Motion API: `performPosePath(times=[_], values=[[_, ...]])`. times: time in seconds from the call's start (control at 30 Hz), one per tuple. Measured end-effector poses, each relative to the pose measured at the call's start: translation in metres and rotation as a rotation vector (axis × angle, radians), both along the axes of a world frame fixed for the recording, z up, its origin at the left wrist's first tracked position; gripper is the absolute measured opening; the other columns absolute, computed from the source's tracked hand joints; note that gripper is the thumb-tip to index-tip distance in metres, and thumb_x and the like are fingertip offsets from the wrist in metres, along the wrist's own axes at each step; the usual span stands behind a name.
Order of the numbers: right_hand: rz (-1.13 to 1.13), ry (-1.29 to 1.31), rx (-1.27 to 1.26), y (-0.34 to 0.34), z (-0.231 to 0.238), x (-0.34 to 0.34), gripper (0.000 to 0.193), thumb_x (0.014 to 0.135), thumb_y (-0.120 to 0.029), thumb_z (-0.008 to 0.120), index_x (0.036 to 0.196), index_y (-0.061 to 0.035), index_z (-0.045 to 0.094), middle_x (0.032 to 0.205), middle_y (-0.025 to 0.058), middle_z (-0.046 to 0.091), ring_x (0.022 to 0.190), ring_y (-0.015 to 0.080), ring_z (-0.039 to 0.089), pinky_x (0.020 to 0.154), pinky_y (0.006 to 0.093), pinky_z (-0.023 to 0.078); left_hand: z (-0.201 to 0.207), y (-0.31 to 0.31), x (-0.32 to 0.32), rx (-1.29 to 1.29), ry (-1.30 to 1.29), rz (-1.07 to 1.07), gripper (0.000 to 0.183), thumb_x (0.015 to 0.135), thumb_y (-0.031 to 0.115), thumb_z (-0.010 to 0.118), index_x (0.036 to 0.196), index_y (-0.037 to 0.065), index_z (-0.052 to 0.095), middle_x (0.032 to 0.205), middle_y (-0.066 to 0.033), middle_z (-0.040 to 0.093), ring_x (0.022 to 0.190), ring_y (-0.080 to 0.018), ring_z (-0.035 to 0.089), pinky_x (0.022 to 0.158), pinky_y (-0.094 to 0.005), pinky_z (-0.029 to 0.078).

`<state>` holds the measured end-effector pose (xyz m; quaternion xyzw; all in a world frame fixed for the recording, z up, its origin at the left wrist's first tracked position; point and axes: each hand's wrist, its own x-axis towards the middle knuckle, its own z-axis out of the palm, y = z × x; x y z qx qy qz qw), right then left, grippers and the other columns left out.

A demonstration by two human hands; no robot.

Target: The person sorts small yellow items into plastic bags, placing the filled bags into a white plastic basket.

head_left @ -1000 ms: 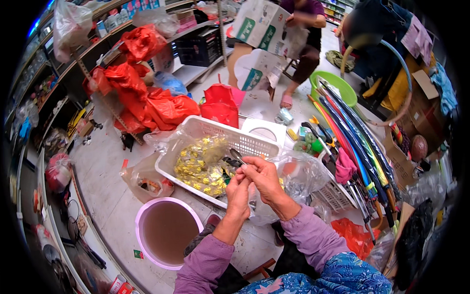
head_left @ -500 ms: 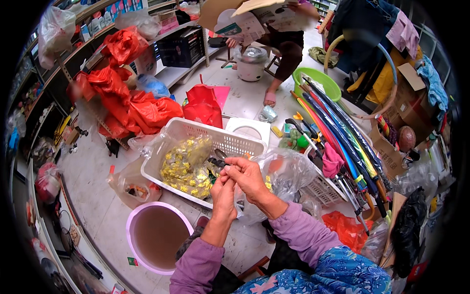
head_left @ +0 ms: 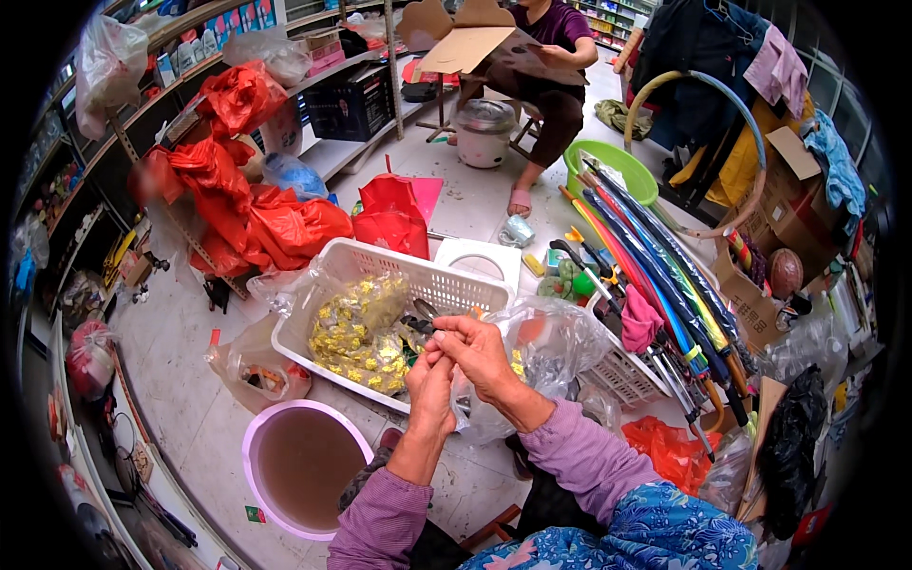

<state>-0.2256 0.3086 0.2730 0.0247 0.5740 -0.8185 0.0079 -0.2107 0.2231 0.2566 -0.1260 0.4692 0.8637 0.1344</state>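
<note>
My left hand [head_left: 431, 391] and my right hand [head_left: 480, 356] meet above the near edge of a white plastic basket [head_left: 356, 388]. The fingers of both are pinched together at the tips. Whatever lies between them is too small or hidden to name. Inside the basket, to the left of my hands, are clear plastic bags of small yellow pieces [head_left: 356, 332]. A dark object [head_left: 425, 309] with a metallic look lies just beyond my right fingers; its kind is unclear. Crumpled clear plastic [head_left: 541, 332] hangs over the basket's right end, beside my right wrist.
A purple-rimmed tub [head_left: 252, 465] of murky water stands at the near left. Red plastic bags [head_left: 294, 228] heap beside the shelves. Bundled umbrellas [head_left: 655, 256] lean at the right, near a green basin [head_left: 627, 176]. Across the floor, a seated person [head_left: 556, 95] holds cardboard [head_left: 470, 47].
My hands stay pinched together in nearly the same spot, with small finger shifts. The seated person's cardboard has changed position and tilt, and more of that person shows. The view has shifted slightly.
</note>
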Motion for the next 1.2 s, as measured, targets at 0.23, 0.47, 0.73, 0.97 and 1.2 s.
performPosePath(times=[0.23, 0.47, 0.73, 0.97, 1.2], values=[[-0.003, 0.022, 0.037, 0.004, -0.004, -0.003, 0.028, 0.086, -0.005, 0.055, 0.11, 0.0088, 0.052, 0.083, 0.012, 0.064, 0.071, 0.0138, 0.062, 0.066, 0.0241, 0.051, -0.013, 0.003, -0.005, 0.001, 0.039, 0.011, 0.013, 0.086, 0.017, 0.058, 0.098, 0.01, 0.059, 0.089, 0.0038, 0.058, 0.08, -0.0036, 0.051, 0.068, -0.0202, 0.039], [-0.131, 0.04, 0.191, 0.008, -0.008, -0.022, 0.033, 0.082, -0.006, 0.056, 0.11, 0.0104, 0.052, 0.078, 0.0088, 0.062, 0.07, 0.0118, 0.059, 0.064, 0.025, 0.049, -0.022, -0.002, -0.004, -0.105, 0.046, 0.171, 0.042, 0.086, 0.007, 0.055, 0.124, -0.007, 0.042, 0.116, -0.0113, 0.053, 0.105, -0.0147, 0.052, 0.087, -0.0244, 0.043], [0.118, -0.067, 0.673, 0.005, -0.109, -0.098, 0.031, 0.075, -0.011, 0.063, 0.1, 0.0081, 0.061, 0.084, 0.0155, 0.066, 0.074, 0.0179, 0.061, 0.069, 0.0296, 0.05, -0.004, 0.01, 0.016, -0.49, 0.424, 0.215, 0.05, 0.084, 0.011, 0.059, 0.126, -0.006, 0.039, 0.122, -0.0158, 0.048, 0.113, -0.0205, 0.046, 0.097, -0.033, 0.037], [0.406, 0.006, 1.057, -0.053, -0.213, -0.124, 0.034, 0.075, -0.012, 0.06, 0.104, 0.0065, 0.059, 0.089, 0.0151, 0.066, 0.077, 0.0193, 0.063, 0.067, 0.0314, 0.049, 0.013, 0.006, 0.008, -0.477, 0.37, 0.271, 0.045, 0.082, 0.01, 0.061, 0.121, -0.004, 0.046, 0.118, -0.0169, 0.051, 0.111, -0.0231, 0.049, 0.091, -0.0345, 0.039], [0.392, 0.193, 1.224, -0.127, -0.239, -0.14, 0.049, 0.072, -0.013, 0.061, 0.119, -0.0009, 0.053, 0.109, 0.021, 0.059, 0.104, 0.0333, 0.055, 0.09, 0.0377, 0.043, 0.019, -0.009, 0.0, -0.485, 0.387, 0.307, 0.043, 0.082, 0.009, 0.06, 0.12, -0.005, 0.045, 0.114, -0.0188, 0.053, 0.107, -0.0268, 0.051, 0.089, -0.0356, 0.04]])
